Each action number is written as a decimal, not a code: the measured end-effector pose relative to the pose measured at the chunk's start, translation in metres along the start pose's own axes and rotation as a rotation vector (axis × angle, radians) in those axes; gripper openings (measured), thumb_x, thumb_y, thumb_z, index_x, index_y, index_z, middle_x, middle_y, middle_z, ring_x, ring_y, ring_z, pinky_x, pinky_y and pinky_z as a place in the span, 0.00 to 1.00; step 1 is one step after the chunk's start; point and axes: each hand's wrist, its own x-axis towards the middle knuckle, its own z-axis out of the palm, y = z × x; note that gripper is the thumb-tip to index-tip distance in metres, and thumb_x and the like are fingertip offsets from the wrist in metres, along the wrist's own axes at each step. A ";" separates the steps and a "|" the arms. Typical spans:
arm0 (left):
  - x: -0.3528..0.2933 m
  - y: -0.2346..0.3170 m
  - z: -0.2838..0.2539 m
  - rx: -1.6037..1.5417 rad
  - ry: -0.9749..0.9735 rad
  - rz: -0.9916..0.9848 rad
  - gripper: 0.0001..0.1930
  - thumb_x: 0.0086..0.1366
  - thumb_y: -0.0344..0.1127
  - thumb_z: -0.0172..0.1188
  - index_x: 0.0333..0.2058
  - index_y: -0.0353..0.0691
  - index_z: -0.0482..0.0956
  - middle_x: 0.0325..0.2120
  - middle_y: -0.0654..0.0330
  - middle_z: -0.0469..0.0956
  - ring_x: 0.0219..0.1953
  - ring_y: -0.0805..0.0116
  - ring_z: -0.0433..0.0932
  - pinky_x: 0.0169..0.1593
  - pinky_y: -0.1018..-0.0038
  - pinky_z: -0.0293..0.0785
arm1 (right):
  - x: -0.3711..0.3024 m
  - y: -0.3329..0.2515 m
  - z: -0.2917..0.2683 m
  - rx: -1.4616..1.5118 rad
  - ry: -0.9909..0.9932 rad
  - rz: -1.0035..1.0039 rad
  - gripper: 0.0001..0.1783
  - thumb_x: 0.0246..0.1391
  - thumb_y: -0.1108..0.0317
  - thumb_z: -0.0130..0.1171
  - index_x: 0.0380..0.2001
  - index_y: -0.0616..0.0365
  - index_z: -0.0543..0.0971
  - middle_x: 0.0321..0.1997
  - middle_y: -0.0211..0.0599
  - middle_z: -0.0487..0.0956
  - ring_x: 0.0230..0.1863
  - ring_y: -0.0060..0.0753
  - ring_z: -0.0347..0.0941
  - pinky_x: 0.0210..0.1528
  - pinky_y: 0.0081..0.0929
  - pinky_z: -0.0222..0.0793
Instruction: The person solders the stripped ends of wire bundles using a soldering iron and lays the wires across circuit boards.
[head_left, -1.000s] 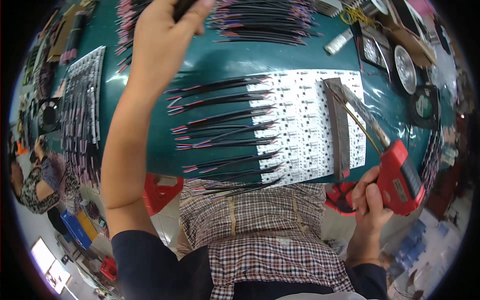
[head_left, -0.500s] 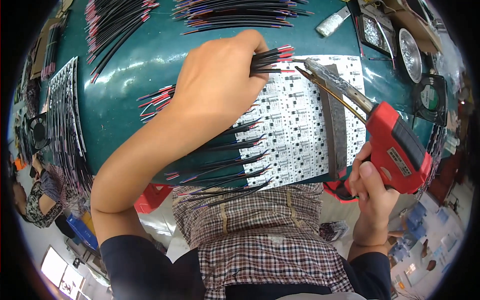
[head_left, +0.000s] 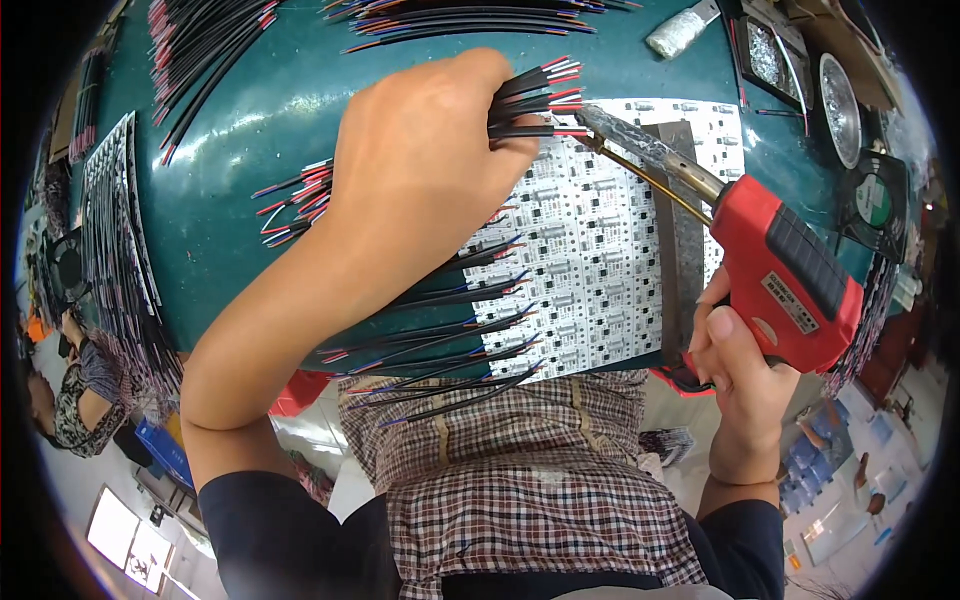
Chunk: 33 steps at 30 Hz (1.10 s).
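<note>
My left hand (head_left: 425,150) is closed round a bundle of black cables (head_left: 530,105), whose red and white wire ends point right. Held in my right hand (head_left: 740,360) is a red soldering gun (head_left: 790,270) with a metal barrel and a thin brass feed tube. Its tip meets the wire ends of the lowest cable, above the top edge of a white circuit board panel (head_left: 570,270). A dark flat bar (head_left: 682,240) lies across the panel's right part. Several black cables (head_left: 440,335) reach onto the panel's left edge below my left forearm.
More cable bundles lie at the back left (head_left: 215,60) and back middle (head_left: 470,20). Cable-fitted panels (head_left: 110,220) stand at the left. At the right are a metal bowl (head_left: 838,110), a tray of solder scraps (head_left: 765,55), a small fan (head_left: 870,200) and a whitish bottle (head_left: 683,32).
The soldering gun has shifted slightly left, so its tip now meets the wire ends. My left hand has moved a little left and up, still gripping the bundle.
</note>
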 end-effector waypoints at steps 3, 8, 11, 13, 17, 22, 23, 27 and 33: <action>0.000 -0.001 0.000 -0.009 0.011 0.015 0.10 0.53 0.32 0.67 0.30 0.34 0.77 0.21 0.53 0.78 0.22 0.59 0.78 0.29 0.69 0.72 | 0.001 0.004 -0.003 0.000 -0.032 -0.012 0.17 0.54 0.68 0.62 0.41 0.72 0.74 0.15 0.32 0.69 0.11 0.15 0.57 0.15 0.17 0.57; -0.001 0.000 0.002 -0.009 0.030 0.035 0.09 0.53 0.31 0.66 0.29 0.34 0.76 0.20 0.53 0.78 0.21 0.59 0.77 0.29 0.68 0.72 | 0.002 0.002 -0.001 -0.015 -0.031 -0.032 0.20 0.54 0.69 0.61 0.46 0.74 0.73 0.15 0.33 0.70 0.11 0.16 0.57 0.15 0.18 0.57; -0.001 0.002 0.001 -0.009 -0.005 -0.002 0.10 0.52 0.35 0.66 0.28 0.35 0.78 0.22 0.49 0.79 0.27 0.47 0.79 0.33 0.56 0.75 | 0.002 0.003 -0.001 -0.016 -0.017 -0.060 0.23 0.54 0.69 0.60 0.48 0.75 0.72 0.15 0.33 0.70 0.10 0.16 0.58 0.14 0.18 0.57; -0.001 0.001 0.002 -0.021 0.008 0.022 0.10 0.52 0.35 0.66 0.28 0.35 0.78 0.22 0.48 0.79 0.27 0.47 0.79 0.33 0.56 0.75 | 0.002 0.004 -0.002 -0.018 -0.025 -0.062 0.24 0.54 0.69 0.60 0.49 0.76 0.72 0.15 0.33 0.70 0.10 0.16 0.58 0.14 0.18 0.57; -0.001 0.002 0.002 0.002 -0.004 0.017 0.10 0.52 0.34 0.66 0.28 0.35 0.77 0.22 0.48 0.79 0.27 0.47 0.79 0.33 0.56 0.75 | 0.001 0.005 -0.004 -0.065 -0.014 -0.074 0.23 0.54 0.69 0.60 0.49 0.75 0.72 0.16 0.33 0.70 0.11 0.15 0.57 0.13 0.17 0.56; 0.000 0.002 0.004 0.009 0.015 0.031 0.10 0.51 0.34 0.66 0.27 0.35 0.77 0.22 0.48 0.79 0.27 0.46 0.79 0.33 0.56 0.76 | 0.001 0.003 -0.005 -0.065 0.029 -0.085 0.21 0.55 0.67 0.60 0.46 0.74 0.72 0.15 0.32 0.69 0.10 0.13 0.56 0.13 0.16 0.54; 0.000 0.002 0.004 0.008 0.014 0.030 0.10 0.51 0.34 0.66 0.27 0.35 0.77 0.22 0.48 0.79 0.27 0.46 0.79 0.33 0.56 0.76 | 0.001 0.003 -0.008 -0.068 -0.002 -0.065 0.22 0.55 0.67 0.60 0.47 0.74 0.72 0.16 0.32 0.70 0.11 0.13 0.56 0.13 0.15 0.54; 0.000 0.002 0.004 -0.006 0.017 0.025 0.10 0.51 0.34 0.66 0.27 0.35 0.77 0.21 0.47 0.79 0.27 0.46 0.79 0.33 0.56 0.76 | -0.003 -0.011 -0.008 0.068 -0.015 0.080 0.17 0.52 0.73 0.68 0.45 0.66 0.78 0.29 0.35 0.79 0.22 0.18 0.71 0.22 0.16 0.65; 0.001 0.002 0.004 0.025 0.022 0.040 0.09 0.51 0.33 0.67 0.27 0.35 0.77 0.20 0.51 0.79 0.25 0.52 0.79 0.32 0.61 0.75 | 0.000 -0.007 -0.008 0.103 -0.034 0.070 0.18 0.52 0.73 0.67 0.47 0.67 0.77 0.28 0.34 0.78 0.22 0.18 0.70 0.22 0.16 0.64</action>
